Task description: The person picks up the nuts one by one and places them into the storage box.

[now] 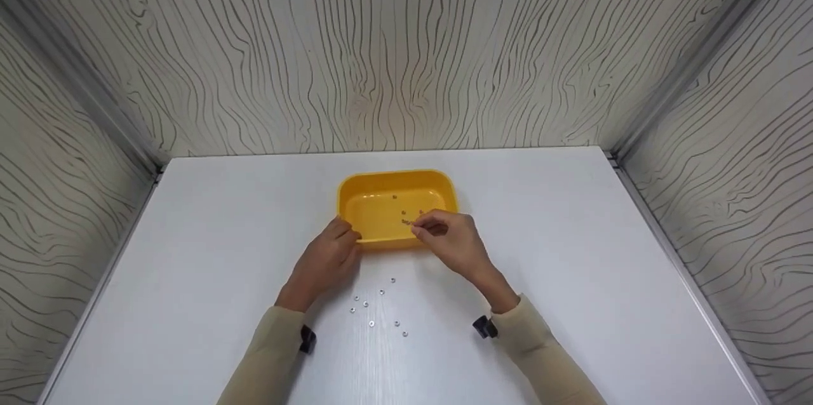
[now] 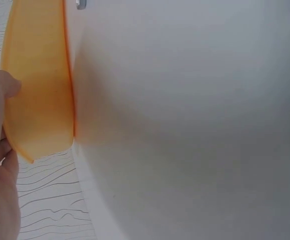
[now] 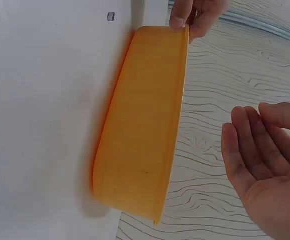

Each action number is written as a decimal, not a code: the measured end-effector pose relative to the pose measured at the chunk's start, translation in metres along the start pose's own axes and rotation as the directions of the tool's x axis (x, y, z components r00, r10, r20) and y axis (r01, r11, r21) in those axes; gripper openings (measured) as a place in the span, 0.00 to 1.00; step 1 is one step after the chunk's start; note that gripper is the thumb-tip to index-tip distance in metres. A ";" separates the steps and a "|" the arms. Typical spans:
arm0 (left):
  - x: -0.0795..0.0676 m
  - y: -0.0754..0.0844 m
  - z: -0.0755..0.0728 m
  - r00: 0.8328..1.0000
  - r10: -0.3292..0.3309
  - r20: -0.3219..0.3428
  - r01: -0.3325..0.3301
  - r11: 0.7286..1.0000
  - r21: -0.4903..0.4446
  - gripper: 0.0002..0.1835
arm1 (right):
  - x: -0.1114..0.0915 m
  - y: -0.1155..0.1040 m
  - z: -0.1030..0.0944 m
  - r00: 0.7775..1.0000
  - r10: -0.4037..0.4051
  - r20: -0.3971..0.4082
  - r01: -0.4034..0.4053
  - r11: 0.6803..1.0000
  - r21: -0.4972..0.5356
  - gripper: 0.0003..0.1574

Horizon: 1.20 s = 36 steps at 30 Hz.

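A yellow plastic basin (image 1: 389, 244) stands on the white table, several small metal nuts (image 1: 394, 197) lying inside it. My left hand (image 1: 327, 256) grips the basin's near left corner, with the thumb on the outer wall (image 2: 40, 85) in the left wrist view. Over the near right part of the basin hovers my right hand (image 1: 452, 241). Its fingers (image 3: 242, 130) are loosely bent, thumb close to the fingertips, and I see nothing between them. The right wrist view shows this hand apart from the basin wall (image 3: 140, 120).
More loose metal nuts (image 1: 365, 305) lie scattered on the table (image 1: 190, 278) between my forearms, nearer to me than the basin. Wood-grain panels (image 1: 381, 62) enclose the table at the back and both sides. A dark wrist device (image 1: 484, 327) sits at the right sleeve.
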<state>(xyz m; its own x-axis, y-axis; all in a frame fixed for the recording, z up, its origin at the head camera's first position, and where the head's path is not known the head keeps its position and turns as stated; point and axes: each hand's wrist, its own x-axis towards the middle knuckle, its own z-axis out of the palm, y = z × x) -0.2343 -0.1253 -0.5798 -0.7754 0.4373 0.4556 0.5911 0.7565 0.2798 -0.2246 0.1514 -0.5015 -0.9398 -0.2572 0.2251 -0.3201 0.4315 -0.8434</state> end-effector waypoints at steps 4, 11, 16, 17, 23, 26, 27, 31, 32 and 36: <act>0.000 0.000 0.000 1.000 -0.014 0.011 0.014 1.000 -0.006 0.08 | -0.013 -0.005 0.003 0.989 -0.072 0.133 0.079 0.996 -0.051 0.07; 0.001 0.002 -0.001 0.999 -0.021 0.029 0.021 1.000 0.006 0.09 | -0.035 -0.002 0.014 0.937 -0.083 0.338 0.130 0.984 -0.118 0.07; 0.001 0.004 -0.003 0.999 -0.037 0.040 0.037 0.999 0.005 0.09 | -0.046 0.003 0.020 0.898 -0.100 0.428 0.167 0.978 -0.122 0.07; 0.001 0.004 -0.003 0.998 -0.045 0.044 0.044 0.999 0.003 0.09 | -0.047 0.003 0.021 0.891 -0.100 0.444 0.169 0.978 -0.119 0.07; 0.004 0.005 -0.003 0.996 -0.062 0.060 0.062 0.998 -0.001 0.10 | -0.056 0.005 0.027 0.860 -0.092 0.502 0.192 0.970 -0.151 0.07; 0.004 0.005 -0.002 0.997 -0.055 0.055 0.056 0.998 -0.006 0.09 | -0.061 0.006 0.032 0.841 -0.095 0.533 0.219 0.960 -0.175 0.07; 0.004 0.005 -0.002 0.997 -0.053 0.054 0.053 0.999 -0.008 0.09 | -0.063 0.006 0.034 0.832 -0.097 0.546 0.231 0.955 -0.183 0.07; 0.001 0.004 -0.002 0.998 -0.047 0.050 0.047 0.999 -0.011 0.09 | -0.070 0.004 0.040 0.798 -0.115 0.591 0.299 0.928 -0.223 0.08; 0.001 0.004 -0.002 0.998 -0.044 0.048 0.045 0.999 -0.012 0.09 | -0.072 0.004 0.041 0.790 -0.128 0.600 0.327 0.916 -0.235 0.08; -0.001 0.003 -0.002 0.998 -0.048 0.042 0.049 0.999 -0.015 0.09 | -0.076 0.003 0.043 0.764 -0.151 0.628 0.389 0.884 -0.260 0.08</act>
<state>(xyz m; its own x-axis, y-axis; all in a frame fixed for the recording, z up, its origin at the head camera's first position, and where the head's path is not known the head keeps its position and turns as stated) -0.2317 -0.1246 -0.5773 -0.8118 0.4204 0.4053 0.5556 0.7695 0.3148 -0.1488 0.1352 -0.5421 -0.5939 -0.8045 -0.0067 -0.6797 0.5062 -0.5308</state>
